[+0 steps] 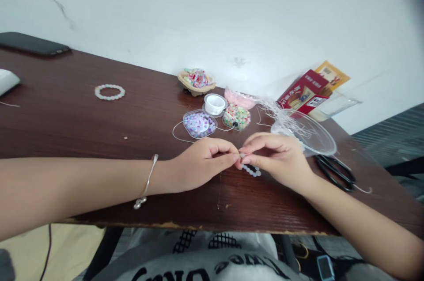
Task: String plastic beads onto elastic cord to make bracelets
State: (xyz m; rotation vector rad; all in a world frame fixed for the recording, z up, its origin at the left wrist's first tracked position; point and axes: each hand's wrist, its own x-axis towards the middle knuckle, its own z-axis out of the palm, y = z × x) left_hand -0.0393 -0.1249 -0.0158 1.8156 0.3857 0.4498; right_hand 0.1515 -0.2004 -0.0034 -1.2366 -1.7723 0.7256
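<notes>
Both hands meet over the front part of the table, fingertips almost touching. A string of pale, translucent beads (254, 171) hangs in a small loop beneath them. My left hand (204, 162) pinches one end of the bead string between thumb and index finger. Thumb and fingers of my right hand (276, 157) are closed on the beads right beside it. A thin clear thread appears to trail down below my left fingers. Just behind the hands lie a clear box of purple beads (199, 124), a box of red and green beads (237, 116) and a white thread spool (215, 104).
A finished bead bracelet (109, 92) lies at left, below a dark phone (33, 44). A tan dish (195, 88) holds colourful pieces. On the right are a clear plastic bowl (326, 137) with white strings, black-handled scissors (335, 172) and a red packet (304, 92) against the wall.
</notes>
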